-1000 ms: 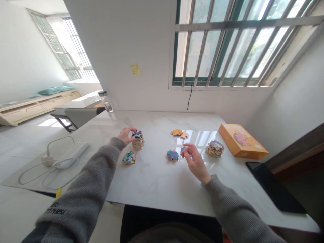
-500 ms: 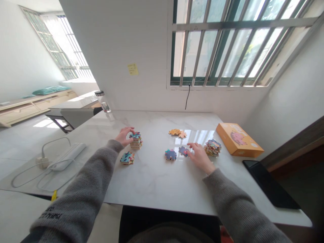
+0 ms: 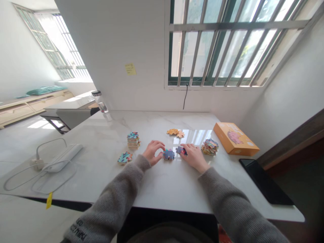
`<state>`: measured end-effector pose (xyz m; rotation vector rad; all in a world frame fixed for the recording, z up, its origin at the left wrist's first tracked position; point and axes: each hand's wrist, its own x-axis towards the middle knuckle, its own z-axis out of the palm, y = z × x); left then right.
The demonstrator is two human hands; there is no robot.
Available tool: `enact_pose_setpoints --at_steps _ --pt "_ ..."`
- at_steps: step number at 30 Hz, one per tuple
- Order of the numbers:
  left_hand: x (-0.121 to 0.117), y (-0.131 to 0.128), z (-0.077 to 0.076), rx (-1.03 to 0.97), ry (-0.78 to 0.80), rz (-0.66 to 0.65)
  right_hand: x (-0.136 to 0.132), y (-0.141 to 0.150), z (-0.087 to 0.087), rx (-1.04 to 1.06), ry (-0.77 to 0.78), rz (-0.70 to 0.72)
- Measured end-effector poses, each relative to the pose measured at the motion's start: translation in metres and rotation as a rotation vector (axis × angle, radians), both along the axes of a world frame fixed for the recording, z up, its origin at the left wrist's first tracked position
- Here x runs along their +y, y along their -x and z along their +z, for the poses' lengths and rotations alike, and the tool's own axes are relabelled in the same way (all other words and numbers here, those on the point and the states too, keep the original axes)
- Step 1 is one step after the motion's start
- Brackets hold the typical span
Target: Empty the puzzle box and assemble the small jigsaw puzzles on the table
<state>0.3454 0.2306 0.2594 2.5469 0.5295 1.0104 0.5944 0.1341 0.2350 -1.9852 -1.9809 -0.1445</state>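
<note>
Got the marble worktop point(image 3: 162, 189) in view, orange box point(image 3: 235, 139) off right. My left hand point(image 3: 153, 152) is loosely curled, grip empty, just beside a blue jigsaw piece point(image 3: 168, 155); my right hand point(image 3: 194, 157) has its fingertips point(image 3: 184, 147) on a purple jigsaw piece point(image 3: 181, 151) (can't tell if that's a real pinch).

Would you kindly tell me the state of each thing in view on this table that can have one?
left hand: empty, beside the blue puzzle pieces
right hand: fingertips on a blue puzzle piece
blue puzzle piece: under the right fingertips
tall puzzle stack: upright, untouched
orange puzzle pieces: lying flat
puzzle box: closed, lying flat
glass bottle: upright, lidded
</note>
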Motion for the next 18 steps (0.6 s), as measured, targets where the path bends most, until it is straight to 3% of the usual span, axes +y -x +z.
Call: enact_pose_setpoints --at_steps 3,5,12,18 --pt "-0.013 -0.019 -0.021 -0.036 0.027 -0.025 -0.001 0.001 0.002 -0.005 -0.013 0.005" --pt "-0.017 -0.024 -0.026 -0.035 0.029 -0.025 -0.001 0.0 0.003 0.011 -0.029 0.013" --pt "-0.018 -0.021 -0.021 -0.138 0.056 0.008 -0.003 0.001 0.008 0.229 -0.119 0.162" --pt "-0.016 -0.02 -0.024 -0.132 0.064 0.035 -0.004 0.004 0.007 0.099 -0.094 0.159"
